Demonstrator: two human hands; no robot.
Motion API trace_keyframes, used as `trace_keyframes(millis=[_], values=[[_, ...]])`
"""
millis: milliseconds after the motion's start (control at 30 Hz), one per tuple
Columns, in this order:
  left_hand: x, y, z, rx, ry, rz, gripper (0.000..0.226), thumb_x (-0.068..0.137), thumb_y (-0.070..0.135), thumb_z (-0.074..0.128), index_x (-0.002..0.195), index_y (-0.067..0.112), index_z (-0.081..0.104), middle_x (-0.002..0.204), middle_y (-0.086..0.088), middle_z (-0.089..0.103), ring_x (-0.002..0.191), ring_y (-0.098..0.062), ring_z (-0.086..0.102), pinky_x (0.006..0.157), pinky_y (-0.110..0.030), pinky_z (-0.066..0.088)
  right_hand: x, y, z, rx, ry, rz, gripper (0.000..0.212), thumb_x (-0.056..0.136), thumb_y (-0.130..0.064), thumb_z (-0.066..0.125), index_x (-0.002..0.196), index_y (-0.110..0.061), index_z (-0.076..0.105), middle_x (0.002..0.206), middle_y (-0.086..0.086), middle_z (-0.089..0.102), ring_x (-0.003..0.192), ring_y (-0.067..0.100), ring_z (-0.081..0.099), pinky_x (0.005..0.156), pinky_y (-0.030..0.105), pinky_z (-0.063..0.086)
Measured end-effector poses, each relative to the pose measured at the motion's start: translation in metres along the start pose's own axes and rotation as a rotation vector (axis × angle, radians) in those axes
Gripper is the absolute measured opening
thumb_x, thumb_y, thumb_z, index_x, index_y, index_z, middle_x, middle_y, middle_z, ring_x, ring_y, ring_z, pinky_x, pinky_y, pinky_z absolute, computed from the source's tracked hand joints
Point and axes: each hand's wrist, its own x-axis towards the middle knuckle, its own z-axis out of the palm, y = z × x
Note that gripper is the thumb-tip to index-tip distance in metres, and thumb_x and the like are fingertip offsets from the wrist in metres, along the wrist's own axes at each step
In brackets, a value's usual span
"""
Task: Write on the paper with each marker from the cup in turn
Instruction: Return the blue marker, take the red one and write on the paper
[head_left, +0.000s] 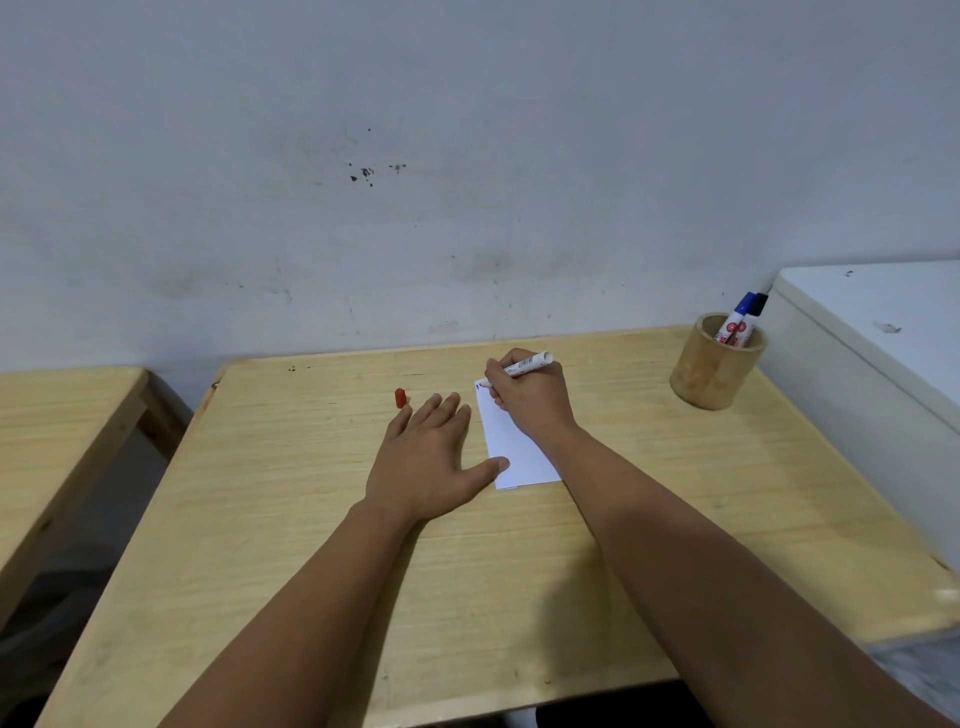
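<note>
A small white paper (511, 447) lies on the wooden table (311, 545), with a short blue mark at its top left corner. My right hand (530, 397) grips an uncapped white marker (527, 364), its red tip touching the paper's top left corner. My left hand (431, 457) lies flat on the table, fingers spread, thumb pressing the paper's left edge. A red cap (399, 398) rests on the table just beyond my left fingertips. A bamboo cup (714, 364) at the back right holds two capped markers (740, 319), one blue and one black.
A white cabinet (883, 332) stands right beside the cup along the table's right side. A second wooden table (57, 431) sits to the left across a gap. The marked wall runs directly behind the table.
</note>
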Motion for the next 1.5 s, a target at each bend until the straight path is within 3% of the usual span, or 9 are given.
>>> trace_keyframes(millis=[267, 500, 600, 700, 867, 1000, 1133, 1200, 1500], values=[[0.000, 0.000, 0.000, 0.006, 0.011, 0.003, 0.094, 0.081, 0.089, 0.038, 0.148, 0.025, 0.050, 0.165, 0.005, 0.036, 0.156, -0.015, 0.023, 0.125, -0.043, 0.013, 0.001, -0.002, -0.001, 0.034, -0.021, 0.032, 0.023, 0.081, -0.035, 0.068, 0.065, -0.019, 0.068, 0.065, -0.001, 0.078, 0.071, 0.031, 0.076, 0.075, 0.060, 0.064], [-0.001, 0.001, -0.004, -0.010, 0.023, 0.020, 0.087, 0.080, 0.087, 0.045, 0.139, 0.025, 0.057, 0.158, 0.003, 0.047, 0.150, -0.019, 0.035, 0.121, -0.046, 0.025, -0.001, -0.025, -0.019, 0.192, 0.165, -0.041, 0.032, 0.092, -0.045, 0.082, 0.074, -0.030, 0.061, 0.068, -0.005, 0.066, 0.053, 0.007, 0.055, 0.050, 0.022, 0.042], [-0.001, 0.004, -0.013, -0.079, 0.195, -0.001, 0.072, 0.080, 0.078, 0.062, 0.129, 0.024, 0.066, 0.136, 0.003, 0.062, 0.128, -0.023, 0.053, 0.100, -0.046, 0.047, -0.001, -0.047, -0.034, 0.389, 0.104, 0.023, 0.027, 0.095, -0.050, 0.079, 0.085, -0.025, 0.078, 0.071, -0.005, 0.073, 0.052, 0.008, 0.057, 0.047, 0.023, 0.042], [0.005, -0.001, -0.029, -0.090, 0.414, -0.120, 0.048, 0.090, 0.059, 0.062, 0.124, 0.025, 0.070, 0.124, 0.000, 0.063, 0.114, -0.029, 0.054, 0.090, -0.045, 0.047, -0.002, -0.065, -0.053, 0.520, 0.053, 0.127, 0.046, 0.110, -0.051, 0.053, 0.095, -0.021, 0.086, 0.069, 0.000, 0.072, 0.045, 0.010, 0.047, 0.043, 0.022, 0.038], [0.016, -0.025, -0.043, -0.082, 0.215, -0.291, 0.033, 0.100, 0.031, 0.058, 0.126, 0.017, 0.072, 0.121, -0.010, 0.067, 0.111, -0.035, 0.061, 0.087, -0.044, 0.052, -0.016, -0.071, -0.077, 0.511, 0.054, 0.117, 0.004, 0.101, -0.021, 0.072, 0.100, -0.018, 0.074, 0.084, 0.006, 0.081, 0.049, 0.011, 0.053, 0.048, 0.022, 0.041], [0.022, -0.026, -0.050, -0.413, 0.258, -0.422, 0.020, 0.096, 0.018, 0.066, 0.111, 0.012, 0.079, 0.107, -0.008, 0.078, 0.106, -0.030, 0.070, 0.089, -0.035, 0.052, -0.031, -0.065, -0.087, 0.363, -0.077, 0.117, 0.010, 0.095, -0.014, 0.080, 0.104, -0.019, 0.080, 0.094, 0.002, 0.086, 0.058, 0.010, 0.061, 0.050, 0.022, 0.048], [0.041, 0.006, -0.076, -1.139, 0.263, -0.570, 0.007, 0.095, 0.014, 0.072, 0.095, 0.012, 0.078, 0.093, -0.009, 0.079, 0.092, -0.022, 0.075, 0.079, -0.033, 0.059, -0.049, -0.056, -0.090, 0.205, -0.106, -0.011, 0.012, 0.093, -0.013, 0.084, 0.095, -0.025, 0.085, 0.069, -0.020, 0.075, 0.054, -0.004, 0.057, 0.052, 0.016, 0.046], [0.049, 0.021, -0.088, -1.333, 0.250, -0.583, 0.009, 0.095, 0.014, 0.072, 0.097, 0.007, 0.078, 0.094, -0.011, 0.079, 0.084, -0.018, 0.074, 0.074, -0.029, 0.059, -0.056, -0.058, -0.092, 0.198, -0.097, -0.072, 0.012, 0.091, -0.014, 0.086, 0.090, -0.026, 0.085, 0.068, -0.021, 0.075, 0.055, -0.007, 0.058, 0.051, 0.011, 0.045], [0.058, 0.082, -0.111, -1.393, 0.174, -0.480, 0.010, 0.093, 0.010, 0.074, 0.091, 0.001, 0.079, 0.085, -0.012, 0.076, 0.081, -0.021, 0.070, 0.081, -0.033, 0.059, -0.075, -0.077, -0.125, 0.206, -0.013, -0.147, 0.010, 0.092, -0.005, 0.085, 0.102, -0.005, 0.085, 0.079, -0.006, 0.074, 0.049, -0.007, 0.058, 0.048, 0.009, 0.043]])
